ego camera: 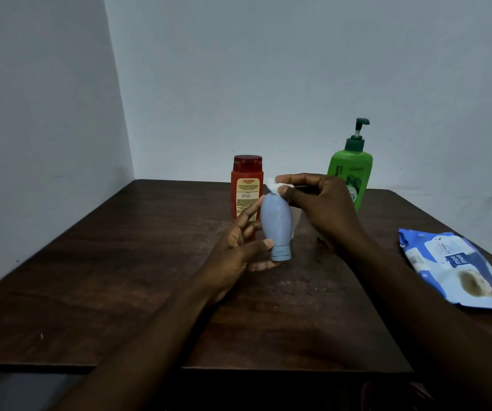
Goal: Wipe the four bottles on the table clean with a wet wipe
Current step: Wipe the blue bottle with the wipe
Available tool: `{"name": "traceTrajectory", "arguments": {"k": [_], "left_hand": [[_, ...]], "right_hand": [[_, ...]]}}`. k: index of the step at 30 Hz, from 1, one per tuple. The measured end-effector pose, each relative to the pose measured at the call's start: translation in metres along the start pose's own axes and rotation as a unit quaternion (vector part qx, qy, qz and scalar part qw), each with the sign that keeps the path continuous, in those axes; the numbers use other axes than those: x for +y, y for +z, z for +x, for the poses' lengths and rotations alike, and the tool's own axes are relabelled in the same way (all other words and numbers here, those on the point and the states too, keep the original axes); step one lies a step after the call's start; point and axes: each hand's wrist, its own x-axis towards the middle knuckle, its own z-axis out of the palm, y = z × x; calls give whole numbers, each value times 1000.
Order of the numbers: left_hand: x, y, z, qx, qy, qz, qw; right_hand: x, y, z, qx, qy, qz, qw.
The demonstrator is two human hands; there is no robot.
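Left hand (238, 247): thumb and fingers curled round the blue bottle (276, 221), low near its cap.
Right hand (318, 209): pinches a white wet wipe (274, 183) against the blue bottle's top end.
Around: red bottle (246, 185) just behind the blue bottle. Green pump bottle (353, 173) behind and right of it, partly hidden by the right hand. Wipes pack (458, 271) well to its right.
Axis: blue bottle upright over the table (120, 262), cap downward.

Bare wood across the left half of the table (90, 277) and along the near edge. Back centre blocked by an upright red bottle (246, 185), further right by a tall green pump bottle (354, 170). Between them, left hand (235, 253) gripping a cap-down blue bottle (277, 223), right hand (318, 203) pinching a wipe (273, 183) atop it. Right edge taken by a flat wipes pack (458, 268).
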Motion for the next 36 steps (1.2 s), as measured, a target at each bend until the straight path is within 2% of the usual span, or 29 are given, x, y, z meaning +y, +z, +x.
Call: {"name": "traceTrajectory", "arguments": {"k": [4,9,17,23,31,36], "left_hand": [[-1,-3,0,29,14,10,999],[0,-16,2,110,49,43,992],[-1,-51,-4,182,0,206,961],[2,-79,-6,213,-2,220,952],[2,-115,7,242,5,284,928],[0,-129,21,249,22,297,922]], "right_hand": [[7,2,-10,14,5,13,1000],[31,16,-36,18,67,20,997],[43,58,-35,-33,194,57,979],[45,96,-24,-51,254,81,962],[56,139,-11,-24,264,116,957],[66,158,-2,-6,236,69,969]]}}
